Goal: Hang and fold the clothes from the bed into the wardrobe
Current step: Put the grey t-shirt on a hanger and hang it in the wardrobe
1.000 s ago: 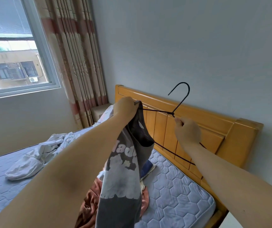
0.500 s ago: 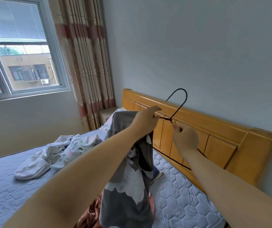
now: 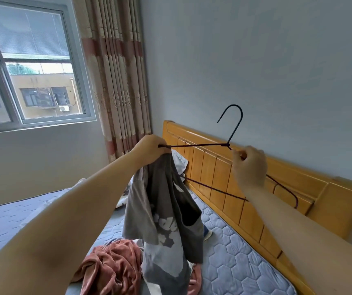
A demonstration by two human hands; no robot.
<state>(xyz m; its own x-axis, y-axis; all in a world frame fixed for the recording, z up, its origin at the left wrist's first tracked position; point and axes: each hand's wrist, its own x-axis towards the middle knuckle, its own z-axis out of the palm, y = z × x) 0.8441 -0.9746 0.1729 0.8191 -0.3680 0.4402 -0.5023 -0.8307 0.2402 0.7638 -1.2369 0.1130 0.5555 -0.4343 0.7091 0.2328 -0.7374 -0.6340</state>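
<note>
My left hand (image 3: 149, 149) pinches grey shirt (image 3: 166, 209) bunched against left tip of wire hanger (image 3: 200, 145). My right hand (image 3: 249, 167) pinches hanger neck under hook. Shirt dangles above bed (image 3: 234, 252): soft, light, limp, probably slides on thin springy wire. Best hold: shoulder seam.

Hanger (image 3: 200, 145) between both hands, in front of headboard (image 3: 213, 173). Left hand (image 3: 149, 149) at its left end, right hand (image 3: 249, 167) under the hook. Shirt (image 3: 166, 209) hangs from left hand above bed (image 3: 234, 252). Crumpled garment (image 3: 111, 267) on bed below shirt. Curtain (image 3: 117, 81) left of headboard, window (image 3: 32, 67) left of curtain.
</note>
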